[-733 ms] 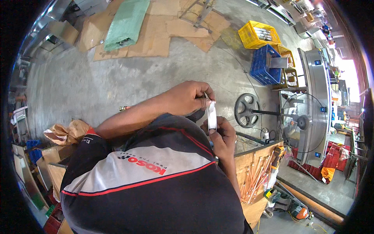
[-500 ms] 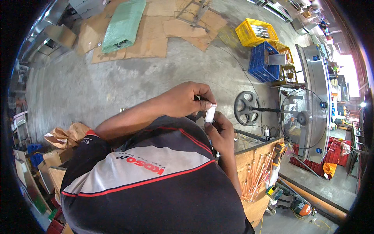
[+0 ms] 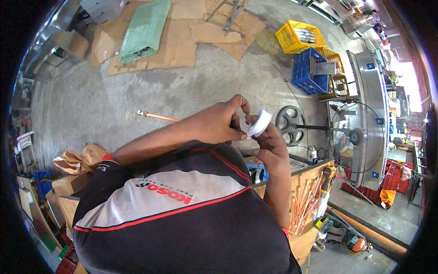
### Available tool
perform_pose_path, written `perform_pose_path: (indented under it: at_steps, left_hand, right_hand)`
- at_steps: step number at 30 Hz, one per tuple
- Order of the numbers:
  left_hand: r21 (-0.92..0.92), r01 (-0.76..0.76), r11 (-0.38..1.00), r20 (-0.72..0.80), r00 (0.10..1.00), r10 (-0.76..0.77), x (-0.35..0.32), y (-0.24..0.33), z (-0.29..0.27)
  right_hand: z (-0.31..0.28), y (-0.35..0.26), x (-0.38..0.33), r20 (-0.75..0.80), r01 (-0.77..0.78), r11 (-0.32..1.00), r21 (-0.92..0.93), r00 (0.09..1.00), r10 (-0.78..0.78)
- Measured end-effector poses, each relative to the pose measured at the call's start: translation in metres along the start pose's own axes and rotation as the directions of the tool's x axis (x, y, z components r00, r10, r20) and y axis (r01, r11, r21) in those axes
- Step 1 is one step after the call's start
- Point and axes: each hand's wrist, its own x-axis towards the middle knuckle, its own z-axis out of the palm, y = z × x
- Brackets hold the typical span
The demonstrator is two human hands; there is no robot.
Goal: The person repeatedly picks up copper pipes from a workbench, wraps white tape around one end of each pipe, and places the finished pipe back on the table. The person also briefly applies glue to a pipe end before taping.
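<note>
A white roll of thin tape (image 3: 261, 123) is in my right hand (image 3: 275, 148), whose fingers curl round its far side and edge. My left hand (image 3: 221, 121) is just left of the roll, with the thumb tip at the roll's lower edge and the index finger arched above. A thin copper tube (image 3: 159, 117) with a brass fitting (image 3: 145, 113) on its end sticks out beyond my left forearm, in line with that hand. The forearm and palm hide the rest of the tube, and my left fingers appear closed round it.
Several copper tubes (image 3: 303, 205) lie on a wooden bench (image 3: 299, 249) at my right, beside a yellow-black power tool (image 3: 326, 178). A pedestal fan (image 3: 356, 137) stands beyond. Blue (image 3: 305, 75) and yellow (image 3: 285, 39) crates are at the far right. Flattened cardboard (image 3: 175, 50) covers floor ahead.
The tape roll has moved right and turned to show its round side. My right hand has shifted right and opened out around it. More of the copper tube now shows beyond my left forearm.
</note>
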Motion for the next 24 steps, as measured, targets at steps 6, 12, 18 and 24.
perform_pose_path:
  at_steps: [6,12,18,24]
  left_hand:
    - [0.082,0.050,0.995,-0.098,0.994,-0.042,0.006,-0.023,-0.004]
    - [-0.118,-0.035,0.992,-0.238,0.971,0.006,0.012,-0.027,-0.022]
    - [-0.262,-0.064,0.963,-0.180,0.984,0.016,0.017,-0.029,-0.019]
    - [-0.434,0.060,0.899,0.022,0.998,-0.056,0.015,-0.022,-0.014]
  right_hand:
    - [0.016,-0.019,-0.010,-0.084,0.025,0.991,0.129,0.996,-0.014]
    - [0.038,-0.018,-0.027,-0.038,-0.104,0.991,-0.088,0.994,0.101]
    - [0.026,0.014,-0.030,-0.182,-0.266,0.930,-0.254,0.957,0.224]
    - [0.022,0.019,-0.024,-0.157,-0.264,0.931,-0.253,0.960,0.230]
